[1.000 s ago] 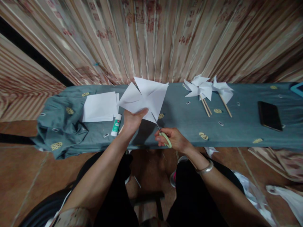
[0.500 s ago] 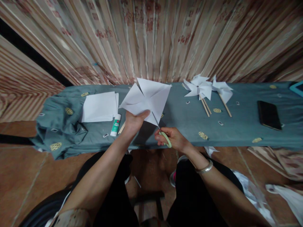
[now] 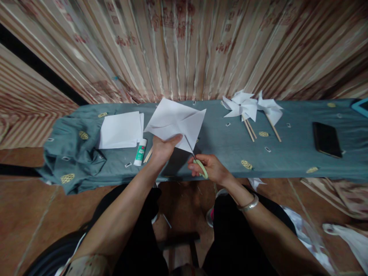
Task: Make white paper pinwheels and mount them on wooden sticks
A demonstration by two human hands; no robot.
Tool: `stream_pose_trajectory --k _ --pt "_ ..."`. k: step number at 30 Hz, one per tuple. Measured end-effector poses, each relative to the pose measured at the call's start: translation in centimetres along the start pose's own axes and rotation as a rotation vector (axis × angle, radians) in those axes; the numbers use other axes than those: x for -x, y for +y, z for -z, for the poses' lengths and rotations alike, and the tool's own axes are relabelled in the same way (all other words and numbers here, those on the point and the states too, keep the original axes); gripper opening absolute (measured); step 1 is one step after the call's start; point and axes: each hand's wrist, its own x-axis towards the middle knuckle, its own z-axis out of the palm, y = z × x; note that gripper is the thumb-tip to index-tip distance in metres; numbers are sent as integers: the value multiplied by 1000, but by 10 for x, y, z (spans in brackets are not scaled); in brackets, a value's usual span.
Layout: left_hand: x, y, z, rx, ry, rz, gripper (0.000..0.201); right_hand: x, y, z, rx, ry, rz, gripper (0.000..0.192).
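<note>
- Striped curtains hang behind a long table [image 3: 287, 153] draped in grey-green cloth.
- Paper [image 3: 176, 122], a white square with diagonal slits, is held up over the table's near edge, tilted so the blades can enter at a corner.
- Left hand [image 3: 163, 147] pinches the paper's near edge, thumb on top, keeping it taut.
- Right hand [image 3: 211, 168] is closed through the green loops of the scissors [image 3: 195, 159], whose blades point up-left and meet the paper.
- Glue stick [image 3: 140, 151] and a paper stack [image 3: 120, 129] lie just left, within reach.
- Pinwheels [image 3: 251, 109] on sticks lie farther right, clear of the cutting; a phone [image 3: 327, 140] lies beyond them.
</note>
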Motion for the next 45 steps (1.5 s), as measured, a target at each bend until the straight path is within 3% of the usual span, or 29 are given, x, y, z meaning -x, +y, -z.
stream_pose_trajectory --k 7,14,21,45 --pt "0 -1 0 -19 7 18 58 0 -1 -1 -12 22 -8 44" --pt "7 2 -2 -27 -90 20 46 0 -1 0 15 41 8 44" --pt "10 7 -3 -33 -73 36 55 0 0 0 37 40 7 44" --pt "11 5 -1 -21 -121 24 48 -2 3 0 39 58 34 44"
